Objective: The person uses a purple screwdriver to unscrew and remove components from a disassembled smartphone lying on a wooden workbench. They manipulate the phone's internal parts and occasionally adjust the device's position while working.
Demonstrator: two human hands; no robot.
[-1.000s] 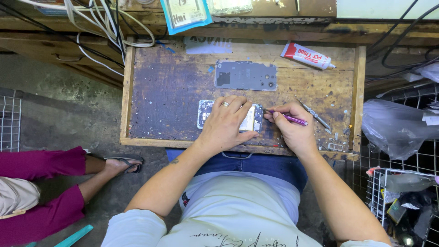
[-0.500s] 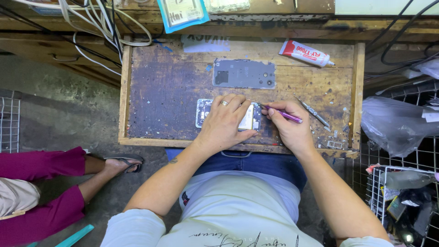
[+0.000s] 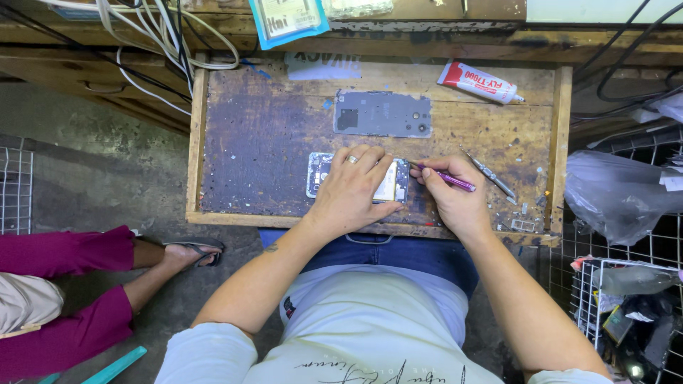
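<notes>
A grey phone back cover (image 3: pixel 383 114) is lying flat toward the far edge of the worn wooden work board (image 3: pixel 256 142), well apart from the hands. A red and white glue tube (image 3: pixel 478 81) is resting near the far right corner, tilted with its nozzle pointing right. A pair of metal tweezers (image 3: pixel 491 175) is lying just beside the right hand, toward the right edge, and a few tiny bits are scattering the near right corner. White and black cables (image 3: pixel 163 35) are draping over the far left corner, with a blue-edged packet (image 3: pixel 288 20) sitting on the shelf behind. Nothing is standing between the hands and the phone.

The opened phone (image 3: pixel 359 179) is lying flat near the middle of the near edge. Its back is off, showing a pale battery and a bluish circuit area at its left end; most of it is being covered by the left hand.

The left hand (image 3: pixel 353 190) is pressing down on the phone, fingers spread flat, a ring showing on one finger. The right hand (image 3: pixel 455 199) is closed in a pinch around a purple screwdriver (image 3: pixel 445 176), whose tip is meeting the phone's right end.

To the right of the board, a wire basket (image 3: pixel 626 313) is holding a jumble of dark packets and small parts, too cluttered to tell apart, with a grey plastic bag (image 3: pixel 619 195) bulging just above it. Another person's legs in magenta trousers (image 3: pixel 64 284) and a sandalled foot are showing on the floor to the left.
</notes>
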